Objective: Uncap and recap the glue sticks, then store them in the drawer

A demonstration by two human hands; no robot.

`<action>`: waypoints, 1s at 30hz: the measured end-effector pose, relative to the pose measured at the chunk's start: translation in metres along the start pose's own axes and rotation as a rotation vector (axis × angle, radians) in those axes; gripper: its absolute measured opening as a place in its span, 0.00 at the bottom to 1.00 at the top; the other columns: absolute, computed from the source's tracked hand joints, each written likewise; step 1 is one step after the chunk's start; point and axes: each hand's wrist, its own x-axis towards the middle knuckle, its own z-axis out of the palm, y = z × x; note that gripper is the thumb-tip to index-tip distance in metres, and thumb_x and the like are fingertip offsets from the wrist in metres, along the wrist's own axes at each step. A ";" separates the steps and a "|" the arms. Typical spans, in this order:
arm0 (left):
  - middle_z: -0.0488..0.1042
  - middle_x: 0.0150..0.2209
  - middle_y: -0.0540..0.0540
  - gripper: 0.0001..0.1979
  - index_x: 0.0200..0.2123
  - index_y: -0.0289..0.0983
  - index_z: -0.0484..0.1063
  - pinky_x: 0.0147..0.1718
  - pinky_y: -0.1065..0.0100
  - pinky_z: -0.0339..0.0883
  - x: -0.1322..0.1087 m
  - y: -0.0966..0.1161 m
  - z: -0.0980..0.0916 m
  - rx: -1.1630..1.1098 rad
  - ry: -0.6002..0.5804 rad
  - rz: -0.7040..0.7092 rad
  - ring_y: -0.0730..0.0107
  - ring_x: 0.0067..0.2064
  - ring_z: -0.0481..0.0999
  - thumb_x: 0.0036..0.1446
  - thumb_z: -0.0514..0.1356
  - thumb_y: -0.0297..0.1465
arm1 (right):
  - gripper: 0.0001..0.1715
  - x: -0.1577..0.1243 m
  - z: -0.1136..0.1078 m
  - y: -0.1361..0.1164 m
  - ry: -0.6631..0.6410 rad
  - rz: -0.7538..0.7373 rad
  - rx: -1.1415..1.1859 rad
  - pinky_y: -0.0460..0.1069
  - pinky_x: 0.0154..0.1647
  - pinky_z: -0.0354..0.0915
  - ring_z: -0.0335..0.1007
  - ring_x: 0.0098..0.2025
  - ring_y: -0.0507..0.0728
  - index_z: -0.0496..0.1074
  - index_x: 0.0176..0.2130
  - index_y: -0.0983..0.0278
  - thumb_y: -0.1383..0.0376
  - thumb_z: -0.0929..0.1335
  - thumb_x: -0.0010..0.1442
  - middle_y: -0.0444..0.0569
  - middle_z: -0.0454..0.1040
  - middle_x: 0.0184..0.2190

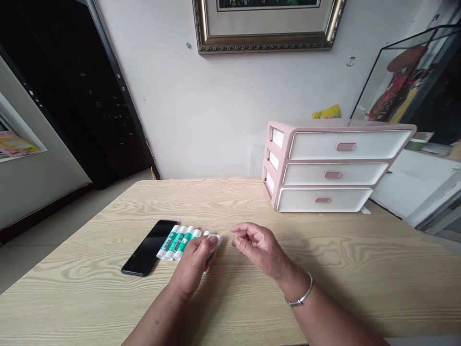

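Observation:
Several green-and-white glue sticks [177, 244] lie side by side in a row on the table, with white caps toward the far side. My left hand [194, 264] is over the right end of the row, closed around a glue stick [215, 247] with the thumb on top. The fingers and palm cover much of that stick and its neighbours. To the right, my right hand [257, 245] hovers apart from the sticks. Its fingers are loosely bent, with a gap between thumb and forefinger, and nothing shows in it. A bracelet circles the right wrist.
Left of the glue sticks, touching or nearly touching them, lies a black phone [147, 250]. A pink-and-white three-drawer box [333, 168] stands at the back right of the wooden table [360, 269]. Behind it are a yellow packet [327, 112] and the wall with a framed picture [266, 45].

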 end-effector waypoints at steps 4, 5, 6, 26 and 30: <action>0.57 0.16 0.51 0.25 0.13 0.41 0.56 0.27 0.65 0.55 -0.001 0.001 -0.002 0.018 0.012 0.031 0.69 0.24 0.58 0.62 0.46 0.41 | 0.13 0.000 0.003 0.003 -0.035 -0.023 -0.036 0.48 0.32 0.67 0.69 0.30 0.52 0.76 0.44 0.64 0.60 0.69 0.61 0.47 0.75 0.29; 0.58 0.16 0.50 0.25 0.14 0.41 0.56 0.27 0.65 0.55 -0.001 0.001 -0.003 0.019 0.017 0.035 0.69 0.24 0.58 0.62 0.46 0.41 | 0.13 0.000 0.004 0.004 -0.039 -0.022 -0.039 0.48 0.32 0.67 0.69 0.30 0.52 0.76 0.44 0.64 0.60 0.69 0.62 0.47 0.75 0.29; 0.58 0.16 0.50 0.25 0.14 0.41 0.56 0.27 0.65 0.55 -0.001 0.000 -0.003 0.021 0.022 0.038 0.69 0.24 0.59 0.62 0.46 0.41 | 0.13 0.000 0.003 0.005 -0.042 -0.019 -0.039 0.48 0.32 0.67 0.69 0.30 0.52 0.76 0.44 0.64 0.60 0.69 0.62 0.46 0.75 0.29; 0.73 0.27 0.47 0.27 0.29 0.39 0.73 0.30 0.66 0.61 0.003 -0.004 0.003 0.302 0.197 0.087 0.64 0.30 0.70 0.65 0.47 0.52 | 0.12 0.006 0.006 0.020 -0.185 0.200 -0.219 0.45 0.27 0.59 0.61 0.27 0.50 0.74 0.42 0.61 0.57 0.70 0.60 0.41 0.69 0.26; 0.73 0.26 0.48 0.26 0.29 0.38 0.73 0.30 0.67 0.63 0.004 -0.007 -0.010 0.205 0.386 0.019 0.64 0.30 0.71 0.63 0.50 0.53 | 0.09 0.010 0.006 0.016 -0.222 0.389 -0.204 0.45 0.23 0.57 0.57 0.23 0.49 0.72 0.38 0.61 0.58 0.69 0.61 0.38 0.62 0.22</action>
